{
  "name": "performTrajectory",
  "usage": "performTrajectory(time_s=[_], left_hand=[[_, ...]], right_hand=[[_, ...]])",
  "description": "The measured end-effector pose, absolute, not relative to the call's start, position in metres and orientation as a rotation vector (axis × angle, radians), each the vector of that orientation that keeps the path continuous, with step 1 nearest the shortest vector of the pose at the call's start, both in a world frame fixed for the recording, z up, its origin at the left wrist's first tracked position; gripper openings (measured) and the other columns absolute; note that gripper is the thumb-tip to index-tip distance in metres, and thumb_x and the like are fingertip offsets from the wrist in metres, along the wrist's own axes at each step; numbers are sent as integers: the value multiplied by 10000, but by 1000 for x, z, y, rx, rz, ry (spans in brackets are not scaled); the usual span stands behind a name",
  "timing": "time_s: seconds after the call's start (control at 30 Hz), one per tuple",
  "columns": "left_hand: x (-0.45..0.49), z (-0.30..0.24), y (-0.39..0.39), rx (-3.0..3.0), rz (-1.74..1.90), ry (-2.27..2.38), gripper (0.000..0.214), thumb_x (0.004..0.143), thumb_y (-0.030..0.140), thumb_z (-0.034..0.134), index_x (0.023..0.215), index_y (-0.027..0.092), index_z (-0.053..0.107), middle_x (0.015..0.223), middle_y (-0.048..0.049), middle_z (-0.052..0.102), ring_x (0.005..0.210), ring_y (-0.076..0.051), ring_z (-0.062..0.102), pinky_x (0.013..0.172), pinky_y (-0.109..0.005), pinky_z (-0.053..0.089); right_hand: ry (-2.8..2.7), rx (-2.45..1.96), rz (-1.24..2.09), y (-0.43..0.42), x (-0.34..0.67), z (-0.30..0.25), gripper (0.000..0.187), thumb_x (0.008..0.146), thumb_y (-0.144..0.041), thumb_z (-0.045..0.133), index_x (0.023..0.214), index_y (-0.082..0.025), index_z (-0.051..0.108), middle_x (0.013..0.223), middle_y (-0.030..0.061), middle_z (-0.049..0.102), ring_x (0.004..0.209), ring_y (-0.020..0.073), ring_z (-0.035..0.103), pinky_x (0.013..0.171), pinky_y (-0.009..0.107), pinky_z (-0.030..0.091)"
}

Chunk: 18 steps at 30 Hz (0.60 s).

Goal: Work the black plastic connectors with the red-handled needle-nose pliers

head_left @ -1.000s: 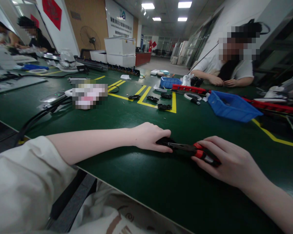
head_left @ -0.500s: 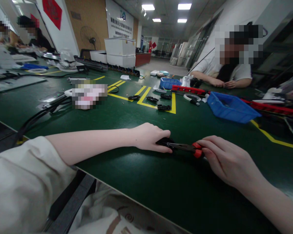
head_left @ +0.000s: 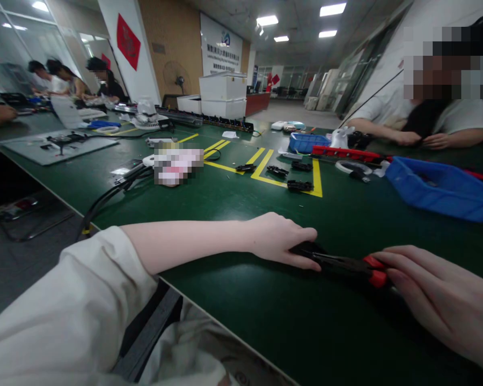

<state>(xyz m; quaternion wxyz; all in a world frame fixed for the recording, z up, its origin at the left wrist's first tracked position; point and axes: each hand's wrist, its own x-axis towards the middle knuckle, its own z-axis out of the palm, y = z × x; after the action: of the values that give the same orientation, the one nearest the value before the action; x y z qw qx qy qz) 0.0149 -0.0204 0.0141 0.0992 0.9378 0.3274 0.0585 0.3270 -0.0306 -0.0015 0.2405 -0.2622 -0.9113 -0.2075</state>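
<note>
My left hand (head_left: 284,239) rests on the green table (head_left: 241,203), fingers curled over a small black part (head_left: 306,249) that is mostly hidden under them. My right hand (head_left: 434,297) grips the red handles of long-nosed pliers (head_left: 348,264) lying low over the table. The pliers' dark jaws point left and meet the black part at my left fingertips.
Several small black connectors (head_left: 300,185) lie inside yellow floor-tape lines (head_left: 261,163) farther back. A blue bin (head_left: 443,187) sits at right, a smaller blue tray (head_left: 304,142) behind. Black cables (head_left: 112,190) run off the left edge. A person sits across at right; others work at far left.
The view has swung left and closer. My right hand has slid back along the pliers' handles, baring more of the red grip. My left hand stays on the black part.
</note>
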Motion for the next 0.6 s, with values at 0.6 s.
performTrajectory(time_s=[0.6], left_hand=[[14,12,-21,2803,197,968,479,1010,661,554,1143,202,585,979,-56,772,773,-207,720,559,-271,359]], right_hand=[[-2489,-718,-728,-38,321,9,315,1055,-362,440,1059,-185,701,976,122,753,753,217,714,644,342,561]])
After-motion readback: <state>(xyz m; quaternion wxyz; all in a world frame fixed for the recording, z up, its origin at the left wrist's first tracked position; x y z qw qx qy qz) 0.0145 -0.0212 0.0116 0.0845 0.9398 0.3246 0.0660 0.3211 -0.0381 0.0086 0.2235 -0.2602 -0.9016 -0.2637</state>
